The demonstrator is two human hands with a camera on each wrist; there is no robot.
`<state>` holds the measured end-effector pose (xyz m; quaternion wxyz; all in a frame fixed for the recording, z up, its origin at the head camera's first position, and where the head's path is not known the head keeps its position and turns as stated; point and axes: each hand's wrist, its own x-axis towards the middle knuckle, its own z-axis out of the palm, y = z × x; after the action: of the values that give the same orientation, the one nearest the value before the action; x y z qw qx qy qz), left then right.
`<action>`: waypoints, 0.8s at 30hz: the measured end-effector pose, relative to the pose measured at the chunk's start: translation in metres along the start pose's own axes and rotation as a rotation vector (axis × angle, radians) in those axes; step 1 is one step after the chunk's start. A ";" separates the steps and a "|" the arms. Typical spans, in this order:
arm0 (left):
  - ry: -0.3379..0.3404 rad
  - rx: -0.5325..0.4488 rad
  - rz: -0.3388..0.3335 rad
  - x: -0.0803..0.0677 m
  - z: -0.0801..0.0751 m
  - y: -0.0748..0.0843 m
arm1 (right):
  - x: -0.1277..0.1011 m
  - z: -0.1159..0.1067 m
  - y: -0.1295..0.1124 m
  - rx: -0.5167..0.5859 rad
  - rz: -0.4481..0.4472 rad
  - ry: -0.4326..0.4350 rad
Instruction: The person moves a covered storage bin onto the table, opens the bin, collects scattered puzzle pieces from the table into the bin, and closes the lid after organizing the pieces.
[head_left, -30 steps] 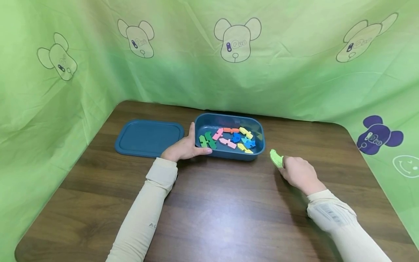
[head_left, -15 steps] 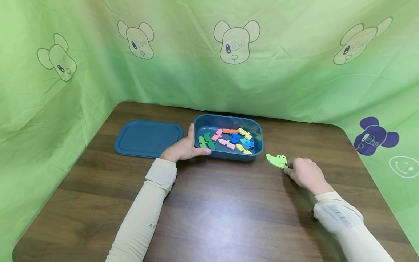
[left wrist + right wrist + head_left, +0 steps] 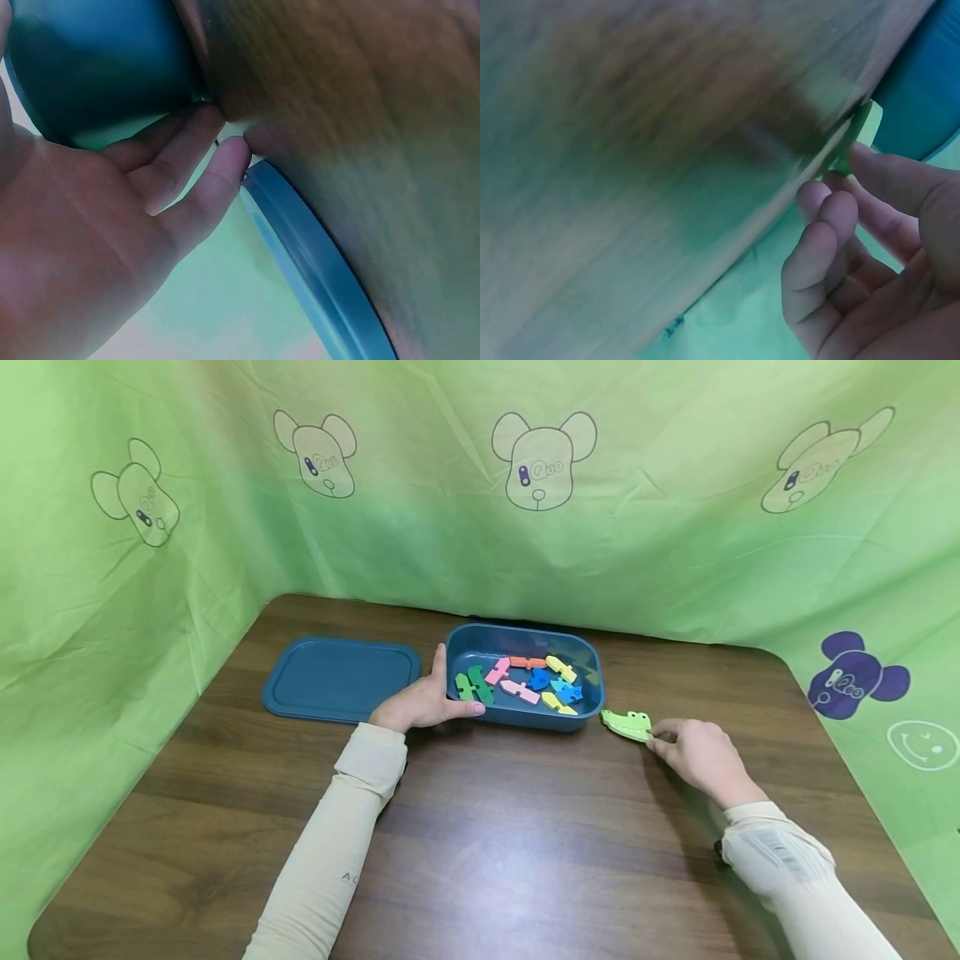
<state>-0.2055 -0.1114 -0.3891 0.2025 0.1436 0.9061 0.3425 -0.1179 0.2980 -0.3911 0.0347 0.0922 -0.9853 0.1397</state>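
My left hand rests against the left front corner of a blue plastic box, fingers along its left wall and thumb extended along the front rim. The left wrist view shows these fingers touching the box's outer wall, low near the table. My right hand pinches the right end of a light green crocodile-shaped piece between thumb and fingers. The crocodile lies flat, close over the table, its snout right by the box's front right corner. In the right wrist view, only part of the crocodile shows.
Several colourful puzzle pieces lie in the box, among them a dark green piece, a pink piece and an orange piece. A blue lid lies flat left of the box on the wooden table. Green printed cloth hangs behind.
The crocodile has gone from tilted to flat, facing up, and moved left toward the box's corner. My right hand has shifted back to its right end. The left hand has stayed put.
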 end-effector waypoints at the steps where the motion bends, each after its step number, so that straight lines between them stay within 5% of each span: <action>1: 0.001 -0.002 0.000 0.000 0.000 0.000 | 0.000 0.000 0.000 0.012 -0.004 0.015; 24: -0.005 0.002 -0.009 0.001 0.000 0.000 | 0.002 -0.012 0.000 0.103 0.041 0.188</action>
<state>-0.2063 -0.1112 -0.3888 0.2063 0.1408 0.9065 0.3404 -0.1188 0.3009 -0.3793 0.1192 0.0602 -0.9709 0.1987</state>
